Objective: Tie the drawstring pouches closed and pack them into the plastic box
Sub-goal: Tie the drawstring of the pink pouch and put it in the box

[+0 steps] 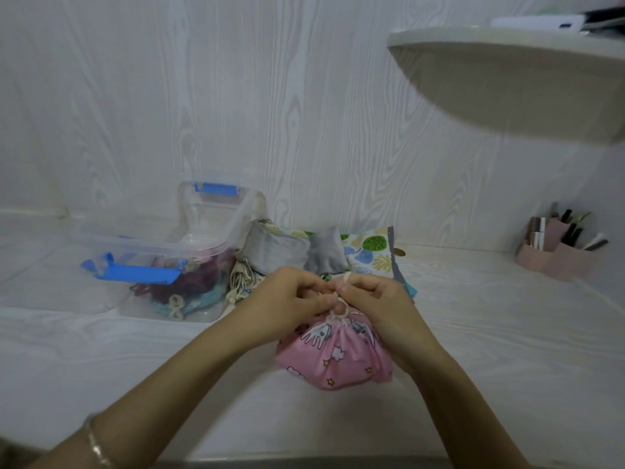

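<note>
**Q:** Fig. 1. Where does the pink pouch lie?
**A:** The pink pouch point(333, 357), printed with stars and clouds, sits on the pale surface point(490, 333) directly before me, its mouth gathered upward.

**Q:** And your hands?
**A:** Both meet at the top of the pink pouch. My left hand point(287, 299) pinches the cream cord point(340, 308) from the pouch's left. My right hand point(375, 299) pinches it from the pouch's right, fingers curled. The cord is looped at the gathered neck. A bracelet point(96, 445) circles my left wrist, nearer me than the pouch.

**Q:** What lies beyond the pink pouch?
**A:** Just behind it, two grey pouches point(274, 250) rest on a leaf-printed cloth point(370, 248). Behind and left of the pink pouch stands the clear plastic box point(152, 247), open, with a blue latch point(138, 274). Dark red and teal packed pouches point(189, 282) show through its wall. Farther behind and left, the lid point(216, 211) leans against the wall. Far right of the pink pouch, a pink organiser point(558, 255) holds small upright items. Above and right of the pouch, a white shelf point(507, 79) juts out.
</note>
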The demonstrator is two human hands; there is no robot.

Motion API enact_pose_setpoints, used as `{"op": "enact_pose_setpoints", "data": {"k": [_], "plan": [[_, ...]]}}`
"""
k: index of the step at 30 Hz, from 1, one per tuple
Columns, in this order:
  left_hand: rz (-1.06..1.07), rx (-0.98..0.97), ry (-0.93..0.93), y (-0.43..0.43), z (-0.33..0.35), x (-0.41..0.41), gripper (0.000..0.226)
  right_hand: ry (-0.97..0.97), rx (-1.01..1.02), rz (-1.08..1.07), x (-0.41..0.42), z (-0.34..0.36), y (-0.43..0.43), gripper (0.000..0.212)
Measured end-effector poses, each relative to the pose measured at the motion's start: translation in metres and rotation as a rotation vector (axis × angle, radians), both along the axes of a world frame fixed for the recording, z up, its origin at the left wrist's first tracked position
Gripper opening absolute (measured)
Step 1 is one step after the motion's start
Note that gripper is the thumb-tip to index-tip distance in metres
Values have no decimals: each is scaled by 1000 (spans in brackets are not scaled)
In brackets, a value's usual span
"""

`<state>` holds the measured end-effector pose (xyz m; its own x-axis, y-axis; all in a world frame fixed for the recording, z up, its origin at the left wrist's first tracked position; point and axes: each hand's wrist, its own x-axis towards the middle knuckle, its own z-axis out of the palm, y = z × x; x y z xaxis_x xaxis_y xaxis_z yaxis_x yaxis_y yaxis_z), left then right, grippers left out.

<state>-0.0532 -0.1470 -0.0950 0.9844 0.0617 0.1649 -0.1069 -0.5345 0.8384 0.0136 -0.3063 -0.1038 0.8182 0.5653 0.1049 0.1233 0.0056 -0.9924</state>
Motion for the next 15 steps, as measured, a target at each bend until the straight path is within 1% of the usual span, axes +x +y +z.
{"op": "enact_pose_setpoints", "data": {"k": [3, 5, 6, 10, 12, 15], "plan": [[0, -111, 30, 2, -4, 2, 14, 31, -22, 12, 1, 4, -5, 20], [24, -157, 38, 1, -8, 2, 16, -1, -36, 43, 1, 3, -9, 25], [40, -166, 44, 1, -9, 2, 17, -61, -56, 31, 0, 2, -10, 25], [29, -134, 75, -2, -8, 1, 20, -473, -242, -104, -5, -4, -6, 21], [27, -60, 86, -4, -3, -1, 22, -580, -282, -122, -9, -3, -4, 23], [15, 40, 103, -5, 2, -1, 26, -684, -302, -124, -11, -1, -4, 23]]}}
